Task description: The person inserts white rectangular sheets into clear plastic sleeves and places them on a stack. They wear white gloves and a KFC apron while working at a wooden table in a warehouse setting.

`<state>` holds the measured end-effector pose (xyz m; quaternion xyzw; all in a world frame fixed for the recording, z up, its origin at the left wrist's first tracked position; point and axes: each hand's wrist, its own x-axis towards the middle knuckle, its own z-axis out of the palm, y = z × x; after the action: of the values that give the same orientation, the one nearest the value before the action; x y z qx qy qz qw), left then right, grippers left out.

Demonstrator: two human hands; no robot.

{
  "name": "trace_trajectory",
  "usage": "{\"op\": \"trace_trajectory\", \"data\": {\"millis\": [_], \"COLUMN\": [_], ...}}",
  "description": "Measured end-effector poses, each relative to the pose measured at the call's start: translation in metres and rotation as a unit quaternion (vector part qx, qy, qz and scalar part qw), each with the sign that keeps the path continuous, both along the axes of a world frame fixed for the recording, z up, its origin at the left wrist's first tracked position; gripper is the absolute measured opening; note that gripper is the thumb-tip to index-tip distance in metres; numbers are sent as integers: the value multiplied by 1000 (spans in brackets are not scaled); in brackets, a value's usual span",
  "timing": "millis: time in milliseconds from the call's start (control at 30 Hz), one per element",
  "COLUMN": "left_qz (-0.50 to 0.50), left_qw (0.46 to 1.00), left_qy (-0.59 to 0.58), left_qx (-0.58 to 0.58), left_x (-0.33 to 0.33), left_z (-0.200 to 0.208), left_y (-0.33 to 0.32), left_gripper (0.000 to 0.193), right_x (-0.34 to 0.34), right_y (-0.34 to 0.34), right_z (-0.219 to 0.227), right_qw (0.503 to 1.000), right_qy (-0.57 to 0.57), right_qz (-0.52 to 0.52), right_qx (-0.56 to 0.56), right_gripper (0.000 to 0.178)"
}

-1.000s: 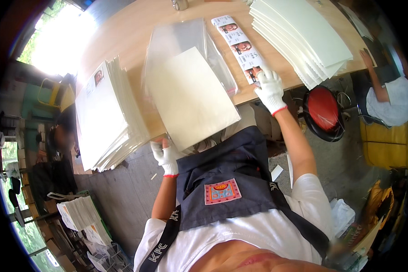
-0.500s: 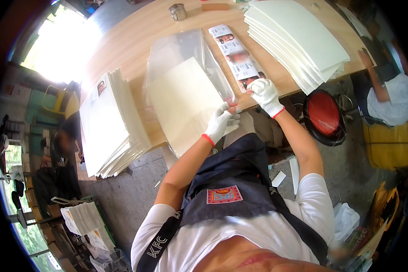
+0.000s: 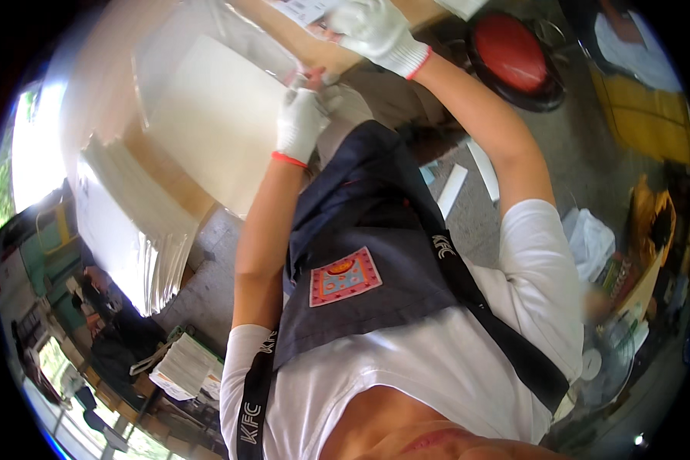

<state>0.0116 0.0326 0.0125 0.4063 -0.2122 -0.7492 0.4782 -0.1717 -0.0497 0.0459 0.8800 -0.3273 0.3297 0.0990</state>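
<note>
White gloves with red cuffs and bare fingertips cover both my hands. My left hand (image 3: 305,115) is closed at the near right corner of a clear plastic bag (image 3: 264,34), its thumb and fingertips pinching the edge. A large cream sheet (image 3: 218,107) lies flat in or on that bag; which one I cannot tell. Farther right, my right hand (image 3: 372,31) curls its fingers onto the near end of a printed label strip (image 3: 303,9). The top of the frame cuts off most of the strip, and glove and blur partly hide the grip.
On the table's left stands a thick stack of plastic-wrapped white sheets (image 3: 126,222), jutting over the edge. A round red stool (image 3: 517,54) is at the right, near a yellow box (image 3: 644,115). White strips (image 3: 452,190) lie on the floor. A bundle of papers (image 3: 184,368) sits lower left.
The view has tilted and shifted, so the table now sits higher and the far stack at right is mostly out of frame. Both hands stay by the bag and label strip.
</note>
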Motion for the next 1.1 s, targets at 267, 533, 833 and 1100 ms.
{"op": "trace_trajectory", "data": {"millis": [267,533,833,1100], "left_qz": [12,67,109,109], "left_qw": [993,998,973,957], "left_qy": [-110,-6,-179,-233], "left_qx": [-50,-14,-100,-131], "left_x": [-11,-31,-27,-24], "left_z": [11,21,8,13], "left_y": [0,10,-4,-15], "left_gripper": [32,17,13,13], "right_x": [20,10,14,22], "right_y": [30,40,37,15], "right_z": [12,-2,20,15], "right_qw": [994,997,963,946], "right_qy": [30,38,-36,-110], "right_qz": [2,23,0,9], "right_qx": [-107,-56,268,304], "right_gripper": [31,21,21,20]}}
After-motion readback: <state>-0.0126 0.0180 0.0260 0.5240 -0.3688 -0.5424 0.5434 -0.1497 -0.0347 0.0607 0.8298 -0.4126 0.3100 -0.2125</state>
